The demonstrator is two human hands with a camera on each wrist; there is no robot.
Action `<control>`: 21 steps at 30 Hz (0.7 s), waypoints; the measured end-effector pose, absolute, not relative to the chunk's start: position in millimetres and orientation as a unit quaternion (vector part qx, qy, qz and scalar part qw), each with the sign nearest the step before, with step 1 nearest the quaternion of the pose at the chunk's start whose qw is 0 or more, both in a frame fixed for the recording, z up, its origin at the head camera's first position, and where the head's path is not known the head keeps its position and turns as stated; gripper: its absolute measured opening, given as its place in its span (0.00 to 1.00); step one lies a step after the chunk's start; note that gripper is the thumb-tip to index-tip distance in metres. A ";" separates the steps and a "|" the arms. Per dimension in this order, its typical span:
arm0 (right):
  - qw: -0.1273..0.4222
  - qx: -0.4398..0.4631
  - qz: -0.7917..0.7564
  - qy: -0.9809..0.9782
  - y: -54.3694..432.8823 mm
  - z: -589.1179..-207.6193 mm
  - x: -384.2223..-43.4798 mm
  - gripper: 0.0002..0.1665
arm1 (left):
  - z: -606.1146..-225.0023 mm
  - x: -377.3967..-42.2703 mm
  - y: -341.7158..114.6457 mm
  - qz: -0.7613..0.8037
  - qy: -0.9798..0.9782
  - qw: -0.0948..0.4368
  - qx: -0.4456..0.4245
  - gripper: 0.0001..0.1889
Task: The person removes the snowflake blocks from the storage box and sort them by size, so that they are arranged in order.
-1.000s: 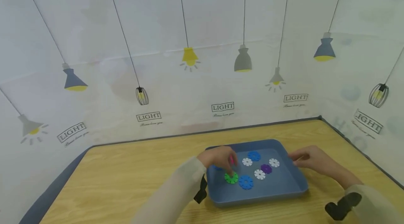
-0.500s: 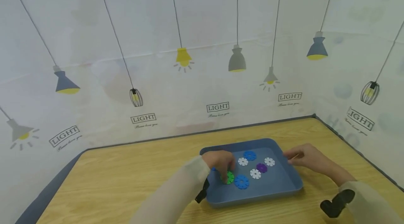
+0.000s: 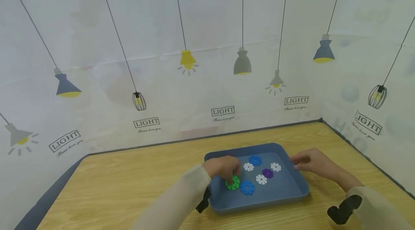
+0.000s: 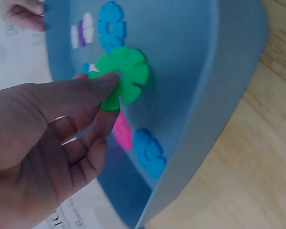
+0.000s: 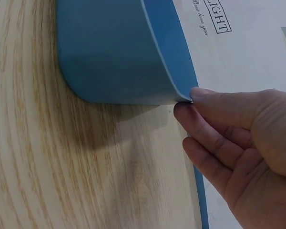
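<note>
In the left wrist view my left hand (image 4: 52, 129) pinches a green slotted building disc (image 4: 133, 71) between thumb and index finger. The disc looks tilted up, over the left part of the blue-grey tray (image 3: 259, 204). A pink disc (image 4: 123, 132) and a blue disc (image 4: 149, 152) lie beyond my fingers; the hand hides them from the head view. My right hand (image 3: 312, 161) pinches the tray's right rim, thumb on top and index finger underneath, as the right wrist view shows at the tray wall (image 5: 119, 57).
More slotted discs lie flat in the tray: a purple one (image 3: 267, 173), white ones such as this white disc (image 3: 276, 167), and blue ones, including a blue disc (image 3: 247, 187) beside the green one. The wooden table (image 3: 129, 183) meets a printed wall covering (image 3: 194, 93).
My left hand has lowered its fingers onto the green disc and now pinches it. The right hand stays at the tray rim. The head view has shifted slightly.
</note>
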State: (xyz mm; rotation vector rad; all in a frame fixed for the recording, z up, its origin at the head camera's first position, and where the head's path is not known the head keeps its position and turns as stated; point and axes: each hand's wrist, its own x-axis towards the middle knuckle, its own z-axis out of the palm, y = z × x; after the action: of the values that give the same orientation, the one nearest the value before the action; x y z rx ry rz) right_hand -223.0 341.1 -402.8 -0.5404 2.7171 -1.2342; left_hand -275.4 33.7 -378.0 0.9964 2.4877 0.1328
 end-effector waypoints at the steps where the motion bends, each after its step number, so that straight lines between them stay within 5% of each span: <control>1: 0.054 -0.177 -0.404 0.896 339.9 -403.0 -222.9 0.20 | -376.6 -274.5 30.7 0.056 0.901 0.217 0.371 0.13; 10: 0.046 -0.182 -0.380 0.906 336.8 -403.0 -223.6 0.20 | -347.0 -271.1 -18.6 0.169 0.877 0.138 0.428 0.09; 21: 0.059 -0.190 -0.395 0.897 338.4 -400.9 -222.9 0.21 | -350.6 -272.4 -105.8 0.296 0.869 0.138 0.372 0.08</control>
State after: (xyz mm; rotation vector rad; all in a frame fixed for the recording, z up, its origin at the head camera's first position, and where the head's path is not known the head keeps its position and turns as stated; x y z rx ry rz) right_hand -222.9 338.4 -400.9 -0.5767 2.7168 -1.1964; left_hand -272.4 -105.8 -350.6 1.0759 2.5123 0.8569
